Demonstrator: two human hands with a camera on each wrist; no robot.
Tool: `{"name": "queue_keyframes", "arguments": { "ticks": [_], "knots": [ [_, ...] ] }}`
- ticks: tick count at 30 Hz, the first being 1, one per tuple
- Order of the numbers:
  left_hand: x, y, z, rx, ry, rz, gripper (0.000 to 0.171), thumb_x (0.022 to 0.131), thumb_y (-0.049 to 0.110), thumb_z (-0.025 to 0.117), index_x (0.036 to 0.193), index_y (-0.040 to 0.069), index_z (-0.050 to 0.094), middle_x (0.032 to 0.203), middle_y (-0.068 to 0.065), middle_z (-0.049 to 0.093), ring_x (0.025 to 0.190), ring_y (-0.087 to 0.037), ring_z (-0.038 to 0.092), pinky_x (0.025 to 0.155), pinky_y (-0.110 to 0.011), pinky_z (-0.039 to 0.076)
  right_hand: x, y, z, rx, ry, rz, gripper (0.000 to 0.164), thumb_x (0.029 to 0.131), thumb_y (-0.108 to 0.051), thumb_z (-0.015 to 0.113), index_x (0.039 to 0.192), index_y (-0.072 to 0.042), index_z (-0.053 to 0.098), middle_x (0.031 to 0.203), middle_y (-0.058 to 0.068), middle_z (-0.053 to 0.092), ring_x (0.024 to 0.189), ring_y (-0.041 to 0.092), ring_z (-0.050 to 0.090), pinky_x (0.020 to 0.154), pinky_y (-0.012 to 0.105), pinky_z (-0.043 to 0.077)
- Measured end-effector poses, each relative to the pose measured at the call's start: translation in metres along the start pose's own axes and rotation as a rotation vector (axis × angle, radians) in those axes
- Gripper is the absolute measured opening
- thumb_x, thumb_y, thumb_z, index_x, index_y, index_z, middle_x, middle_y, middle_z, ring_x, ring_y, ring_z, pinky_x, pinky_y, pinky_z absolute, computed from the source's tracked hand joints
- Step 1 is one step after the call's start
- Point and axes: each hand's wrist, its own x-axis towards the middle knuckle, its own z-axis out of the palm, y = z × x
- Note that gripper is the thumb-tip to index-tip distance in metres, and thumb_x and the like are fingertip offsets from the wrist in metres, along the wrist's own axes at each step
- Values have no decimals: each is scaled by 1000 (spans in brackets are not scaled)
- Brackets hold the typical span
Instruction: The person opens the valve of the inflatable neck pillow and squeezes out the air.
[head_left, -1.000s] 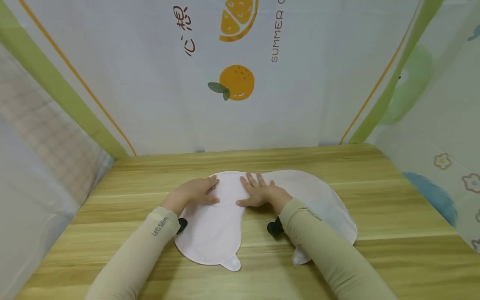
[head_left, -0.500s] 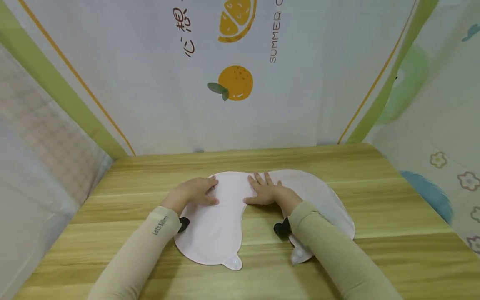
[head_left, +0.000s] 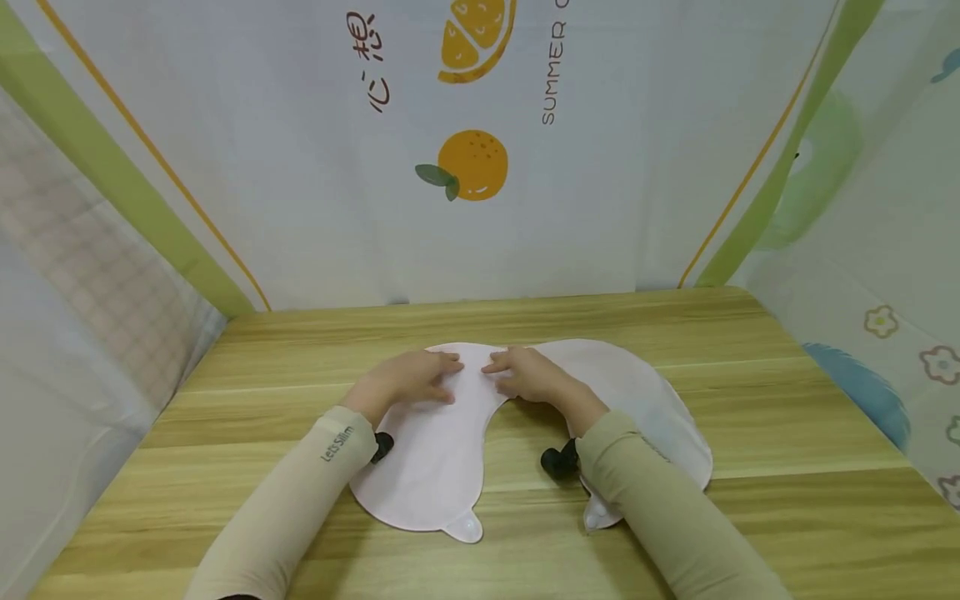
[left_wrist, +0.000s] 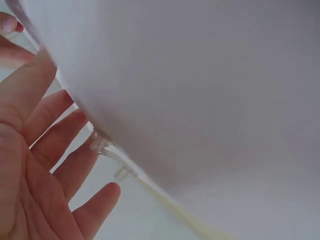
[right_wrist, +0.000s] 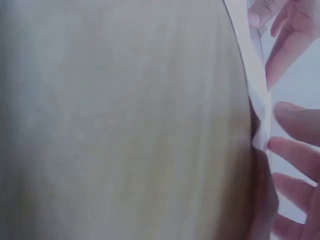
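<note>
A flat, pale pink U-shaped inflatable neck pillow lies on the table, its two arms toward the person. My left hand rests over the left upper part, thumb spread from fingers that look loosely extended. On the middle of the curve, my right hand touches the cloth with slightly bent fingertips. A narrow gap separates the hands. Close to the left fingers, a clear plastic valve shows at the pillow's edge in the left wrist view. The right wrist view shows the pillow's edge beside the right fingers.
The wooden table meets a white curtain with orange prints at the back. Patterned cloth hangs on the right, and pale checked cloth on the left. A small snap tab sticks out from the pillow's left arm.
My left hand has shifted slightly right. The right hand first slid right, then its spread fingers drew in and bent. The pillow stays nearly in place.
</note>
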Motion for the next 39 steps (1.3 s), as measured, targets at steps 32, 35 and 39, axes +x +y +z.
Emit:
{"name": "queue_keyframes", "arguments": {
  "ticks": [32,35,39],
  "knots": [
    [-28,-5,4,-63,-24,-136,62,87,35,62,139,9,42,150,-10,29,139,-30,25,112,-46,23,-24,26,-18,48,34,219,37,84,-17,67,120,-21,63,149,8,31,139,33,22,111,48,25],
    [-27,-6,6,-43,-21,-121,62,87,35,63,139,8,42,150,-10,30,138,-30,27,112,-45,25,-25,28,-17,63,44,213,37,84,-17,66,120,-20,63,149,9,32,139,34,22,110,49,25],
    [-25,-6,6,-9,-2,-85,60,87,33,63,137,7,44,148,-11,34,137,-29,31,112,-43,26,-26,30,-16,89,105,178,37,85,-17,64,122,-16,63,145,12,38,137,34,28,110,50,27]
  ]
}}
